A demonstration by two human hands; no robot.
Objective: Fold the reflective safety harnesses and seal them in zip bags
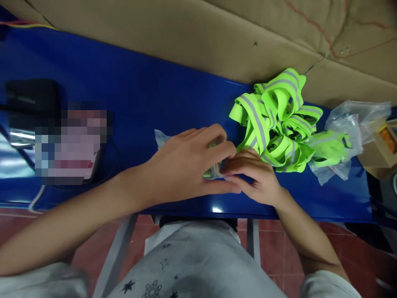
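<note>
My left hand (189, 161) lies over a clear plastic bag (161, 138) on the blue table (124, 91), fingers curled and pressing on it. A bit of neon green strap shows under the fingers inside the bag. My right hand (251, 176) meets the left at the bag's right end, fingertips pinched on the bag's edge. Just beyond my right hand sits a loose pile of neon green reflective straps (276, 120) with grey stripes.
To the right lies a clear bag holding a folded green strap (335, 149), more crumpled plastic bags (359, 118) and a cardboard box (383, 149). A phone with a cable (74, 145) lies at the left. Brown cardboard (217, 37) runs behind the table.
</note>
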